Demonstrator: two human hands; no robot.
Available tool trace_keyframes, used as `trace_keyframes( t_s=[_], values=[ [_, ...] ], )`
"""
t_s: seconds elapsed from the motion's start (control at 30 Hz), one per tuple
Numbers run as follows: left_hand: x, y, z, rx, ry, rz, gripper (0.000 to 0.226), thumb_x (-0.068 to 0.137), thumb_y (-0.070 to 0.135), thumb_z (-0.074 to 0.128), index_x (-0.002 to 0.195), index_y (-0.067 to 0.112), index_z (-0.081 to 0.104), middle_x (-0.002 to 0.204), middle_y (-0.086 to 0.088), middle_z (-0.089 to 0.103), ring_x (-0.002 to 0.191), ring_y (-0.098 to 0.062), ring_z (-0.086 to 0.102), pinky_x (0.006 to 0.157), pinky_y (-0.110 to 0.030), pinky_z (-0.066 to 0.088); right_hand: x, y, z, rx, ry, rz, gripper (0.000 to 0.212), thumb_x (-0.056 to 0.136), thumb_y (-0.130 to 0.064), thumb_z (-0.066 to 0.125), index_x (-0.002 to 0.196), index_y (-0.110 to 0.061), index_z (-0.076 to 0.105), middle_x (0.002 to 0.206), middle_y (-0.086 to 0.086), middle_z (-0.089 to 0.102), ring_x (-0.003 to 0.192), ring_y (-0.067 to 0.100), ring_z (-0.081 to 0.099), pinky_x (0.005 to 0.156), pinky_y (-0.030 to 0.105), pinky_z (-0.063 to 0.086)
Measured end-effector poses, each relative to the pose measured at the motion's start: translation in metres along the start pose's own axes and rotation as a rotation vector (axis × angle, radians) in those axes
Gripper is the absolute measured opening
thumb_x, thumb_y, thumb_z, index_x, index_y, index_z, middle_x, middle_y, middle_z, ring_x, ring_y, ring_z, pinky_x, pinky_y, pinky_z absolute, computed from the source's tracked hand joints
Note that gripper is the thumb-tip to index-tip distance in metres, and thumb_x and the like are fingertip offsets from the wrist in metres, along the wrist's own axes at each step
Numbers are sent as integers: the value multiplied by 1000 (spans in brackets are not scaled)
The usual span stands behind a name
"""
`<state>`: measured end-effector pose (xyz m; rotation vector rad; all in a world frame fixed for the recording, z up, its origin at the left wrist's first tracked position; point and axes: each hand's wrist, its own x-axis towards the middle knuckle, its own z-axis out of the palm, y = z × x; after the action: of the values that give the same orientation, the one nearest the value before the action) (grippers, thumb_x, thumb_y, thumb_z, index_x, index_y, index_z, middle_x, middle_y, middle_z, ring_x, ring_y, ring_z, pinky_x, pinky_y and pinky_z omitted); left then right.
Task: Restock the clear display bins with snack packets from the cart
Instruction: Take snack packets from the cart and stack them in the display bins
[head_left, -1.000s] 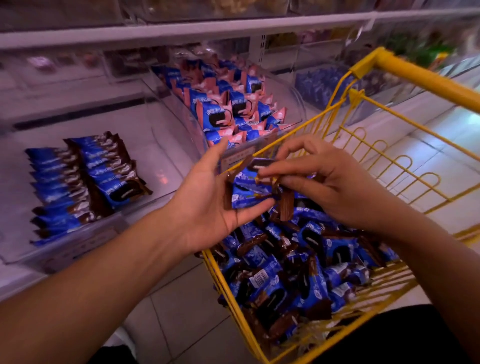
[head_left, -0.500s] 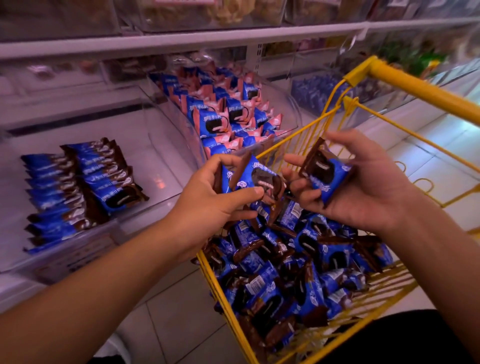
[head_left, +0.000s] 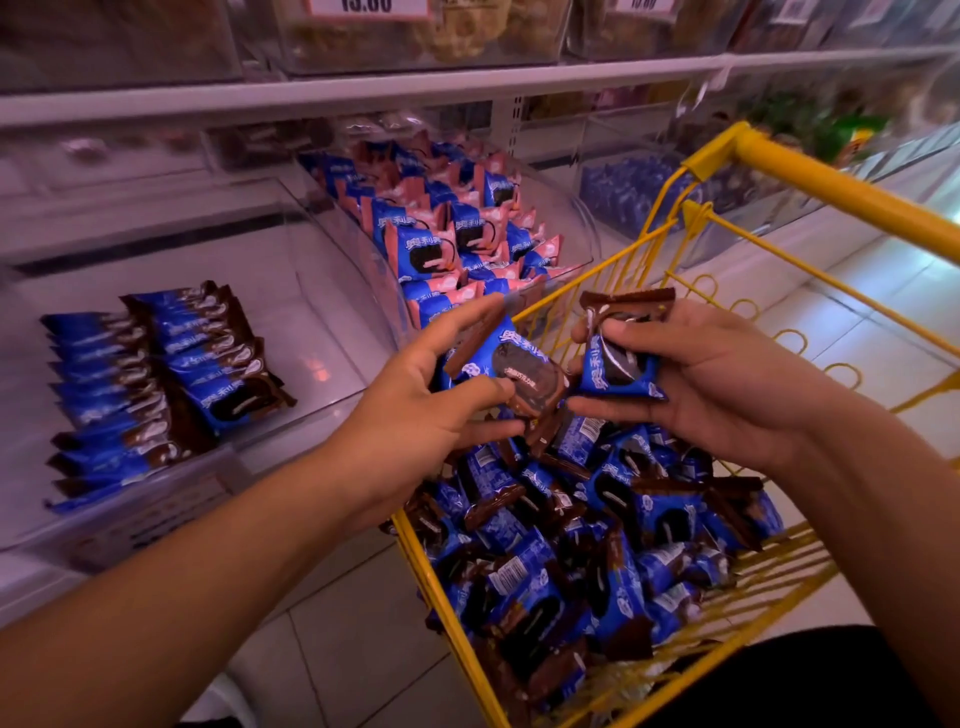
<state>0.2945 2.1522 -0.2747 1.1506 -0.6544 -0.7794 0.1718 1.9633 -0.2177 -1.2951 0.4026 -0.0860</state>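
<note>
Cart: a yellow wire cart (head_left: 691, 691) sits lowest and closest to the viewer, heaped with blue-and-brown cookie packets (head_left: 582, 545) directly beneath both hands.
Left grip: the left hand (head_left: 415, 421) holds a small stack of packets (head_left: 511, 364), thumb on top and fingers curled underneath.
Right grip: the right hand (head_left: 722, 379) pinches one packet (head_left: 618, 358) between thumb and fingers, its long axis roughly upright, brown crimped end on top.
Between the grips: the two held loads sit just beside each other; I cannot tell whether they touch.
Target bin: the clear display bin (head_left: 332, 332), left of and beyond the left grip, holds two neat rows of matching packets (head_left: 156, 379) at its left side.
Key relation: the bin's bare floor lies between those rows and the left grip, so the left hand is nearer it, judging by position.
Farther bin: beyond both grips, pink-and-blue packets (head_left: 447, 234) fill a neighbouring bin.
</note>
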Motion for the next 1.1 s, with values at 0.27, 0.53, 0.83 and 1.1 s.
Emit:
trace_keyframes(
  t_s=[0.27, 0.53, 0.83, 1.1],
  values=[
    [0, 2, 0, 116, 12, 108, 44, 84, 0, 66, 112, 31, 53, 120, -14, 65, 98, -29, 72, 76, -39, 61, 0, 0, 0, 52, 3, -110, 51, 84, -7, 64, 134, 1, 55, 129, 24, 64, 122, 38, 60, 100, 49, 52],
    [2, 1, 2, 310, 64, 205, 45, 86, -3, 69, 107, 24, 40, 99, 2, 72, 90, -15, 72, 72, -24, 57, 12, 23, 26, 178, 185, -103, 45, 73, -19, 72, 116, -7, 62, 110, 13, 70, 101, 23, 62, 110, 45, 41],
    [-7, 17, -2, 293, 127, 221, 104, 55, 25, 94, 131, 38, 25, 118, 17, 65, 105, -9, 69, 85, -21, 55, 6, 41, 42, 158, 193, -226, 24, 76, -16, 72, 90, -2, 60, 91, 15, 74, 85, 22, 73, 72, 25, 59],
    [-21, 41, -21, 365, 88, 174, 82, 63, -4, 87, 129, 17, 44, 112, 3, 71, 98, -12, 72, 76, -20, 57, 2, 32, 53, -37, -51, -250, 58, 67, -13, 86, 115, 2, 57, 110, 16, 73, 103, 30, 71, 84, 36, 60]
  ],
)
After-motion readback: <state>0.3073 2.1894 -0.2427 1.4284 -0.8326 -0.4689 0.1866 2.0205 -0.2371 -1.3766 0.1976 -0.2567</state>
